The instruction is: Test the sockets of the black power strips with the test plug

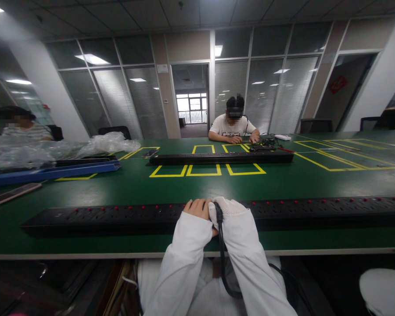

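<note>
A long black power strip [118, 219] with a row of red dots along its top lies across the green table in front of me. My left hand [197, 209], bare-fingered at the end of a white sleeve, curls over its middle. Right beside it and touching it is my right hand [232, 207] in a white dotted glove, closed around the ribbed end of a black power cable [221, 245]. That cable hangs over the table edge into my lap. Both palms are hidden, and where the cable meets the strip cannot be seen.
Another black power strip [220, 158] lies farther back across yellow tape outlines. Plastic wrap [108, 143], a blue channel [52, 172] and a phone-like slab [13, 194] are at left. Across the table a person [232, 125] handles dark cables; another person [26, 125] sits far left.
</note>
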Demonstrator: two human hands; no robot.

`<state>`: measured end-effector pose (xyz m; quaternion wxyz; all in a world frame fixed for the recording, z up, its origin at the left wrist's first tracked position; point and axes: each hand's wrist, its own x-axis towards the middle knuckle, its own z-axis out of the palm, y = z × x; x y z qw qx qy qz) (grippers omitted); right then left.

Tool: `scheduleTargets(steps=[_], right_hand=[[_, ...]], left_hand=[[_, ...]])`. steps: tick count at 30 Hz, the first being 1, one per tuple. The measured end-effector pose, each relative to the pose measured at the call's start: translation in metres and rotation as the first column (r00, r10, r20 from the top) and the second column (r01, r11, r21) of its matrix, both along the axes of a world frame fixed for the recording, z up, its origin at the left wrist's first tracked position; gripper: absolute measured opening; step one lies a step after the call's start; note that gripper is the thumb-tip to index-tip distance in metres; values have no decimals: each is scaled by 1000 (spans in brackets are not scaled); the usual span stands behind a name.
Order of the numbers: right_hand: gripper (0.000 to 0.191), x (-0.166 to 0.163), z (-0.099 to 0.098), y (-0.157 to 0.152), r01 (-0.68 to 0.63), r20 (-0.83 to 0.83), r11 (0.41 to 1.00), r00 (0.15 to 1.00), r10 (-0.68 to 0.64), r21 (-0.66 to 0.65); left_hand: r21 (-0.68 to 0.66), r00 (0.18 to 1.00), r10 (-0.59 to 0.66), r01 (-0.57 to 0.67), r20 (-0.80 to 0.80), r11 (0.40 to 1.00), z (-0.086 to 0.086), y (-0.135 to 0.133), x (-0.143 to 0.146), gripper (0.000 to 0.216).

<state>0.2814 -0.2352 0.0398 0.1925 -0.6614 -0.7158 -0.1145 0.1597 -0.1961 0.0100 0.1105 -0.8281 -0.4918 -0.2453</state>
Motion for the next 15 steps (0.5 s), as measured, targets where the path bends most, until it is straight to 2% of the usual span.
scheduleTargets(steps=[15], right_hand=[[38,3,5,1,-1,26,999,1000,3,-54]], left_hand=[[-28,1000,11,-11,-5,1000,0,2,0,66]])
